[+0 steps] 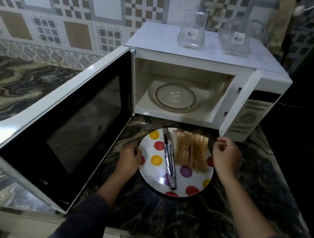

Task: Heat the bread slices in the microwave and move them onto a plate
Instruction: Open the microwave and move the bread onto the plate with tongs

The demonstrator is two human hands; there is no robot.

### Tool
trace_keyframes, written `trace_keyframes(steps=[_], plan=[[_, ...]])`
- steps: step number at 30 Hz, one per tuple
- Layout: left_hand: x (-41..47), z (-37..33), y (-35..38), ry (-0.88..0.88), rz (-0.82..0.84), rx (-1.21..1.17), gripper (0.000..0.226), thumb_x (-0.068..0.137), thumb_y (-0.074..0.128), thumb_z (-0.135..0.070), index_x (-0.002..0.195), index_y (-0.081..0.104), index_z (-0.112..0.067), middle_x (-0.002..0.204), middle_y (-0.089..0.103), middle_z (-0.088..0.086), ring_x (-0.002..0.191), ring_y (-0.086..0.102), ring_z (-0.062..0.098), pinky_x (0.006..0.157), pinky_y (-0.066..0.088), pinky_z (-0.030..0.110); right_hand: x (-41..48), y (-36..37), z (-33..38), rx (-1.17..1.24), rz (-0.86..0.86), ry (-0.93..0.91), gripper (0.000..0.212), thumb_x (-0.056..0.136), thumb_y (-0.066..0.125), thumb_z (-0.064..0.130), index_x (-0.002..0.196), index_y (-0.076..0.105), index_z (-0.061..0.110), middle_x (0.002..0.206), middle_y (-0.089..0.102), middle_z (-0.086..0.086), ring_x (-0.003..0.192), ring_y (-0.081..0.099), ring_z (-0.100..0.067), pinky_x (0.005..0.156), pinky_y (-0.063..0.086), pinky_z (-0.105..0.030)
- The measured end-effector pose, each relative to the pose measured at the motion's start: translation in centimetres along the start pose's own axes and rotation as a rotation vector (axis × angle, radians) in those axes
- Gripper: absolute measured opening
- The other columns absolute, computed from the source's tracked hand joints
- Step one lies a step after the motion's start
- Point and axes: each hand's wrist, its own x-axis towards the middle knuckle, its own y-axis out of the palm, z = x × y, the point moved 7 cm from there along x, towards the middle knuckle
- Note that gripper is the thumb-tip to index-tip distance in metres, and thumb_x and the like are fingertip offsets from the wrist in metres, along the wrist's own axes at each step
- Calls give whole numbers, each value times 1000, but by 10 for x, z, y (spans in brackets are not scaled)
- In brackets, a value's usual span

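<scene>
A round plate (197, 178) – glossy white with red, yellow and purple dots – sits on the dark, marble-veined table (178, 214), between the microwave (185, 41) and the table's front edge. On its right half, square tan bread slices (192, 151) are packed side by side, their edges running from far to near. Slim metal tongs (169, 158) lie beside them, long axis pointing the same way. The boxy white microwave has its door (64, 124) swung open toward the left edge – the glass turntable (175, 97) is bare. The left hand (129, 159) is at the plate's left rim and the right hand (226, 158) at its right; both have curled fingers, but I cannot tell if either grips anything.
</scene>
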Motion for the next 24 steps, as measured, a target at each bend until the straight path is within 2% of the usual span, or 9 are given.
trace_keyframes(steps=[4,7,12,15,17,20,24], plan=[[1,2,6,-65,6,22,19,85,52,-3,100,61,4,102,65,23,96,59,35,73,39,27,1,23,-63,-129,239,196,21,90,52,10,109,59,4,109,63,-17,100,59,-31,84,48,-36],[5,4,9,-99,38,51,15,79,55,-2,90,63,5,91,67,23,86,62,34,65,37,26,-4,35,-73,-190,297,160,12,88,54,12,94,61,4,98,64,-18,93,60,-33,76,44,-33],[2,8,12,-172,6,36,19,81,54,-4,95,66,2,94,69,21,90,64,32,73,46,30,-1,42,-76,-233,319,182,19,88,55,11,104,58,2,107,62,-20,102,58,-35,87,47,-40],[-7,5,16,-188,-53,-64,26,87,49,-3,109,60,5,110,65,24,103,61,34,87,47,35,-1,43,-81,-180,320,207,23,89,51,8,110,56,-1,114,58,-23,107,54,-37,88,42,-40],[-15,2,20,-222,-91,-136,30,91,43,-1,119,51,6,121,58,24,112,56,34,92,42,32,-4,42,-81,-135,288,198,25,90,47,5,112,56,-2,117,57,-24,109,53,-37,89,41,-38],[-25,2,26,-265,-140,-245,31,92,38,2,122,47,6,125,54,24,117,53,34,92,40,30,-8,40,-79,-79,240,163,26,91,43,4,112,57,-3,117,58,-24,108,53,-36,88,40,-37],[-31,7,30,-284,-179,-302,29,93,37,0,120,49,3,119,59,22,110,56,34,90,44,32,-11,35,-82,-35,196,154,24,93,42,6,109,60,-1,113,60,-21,105,54,-34,83,40,-34]])
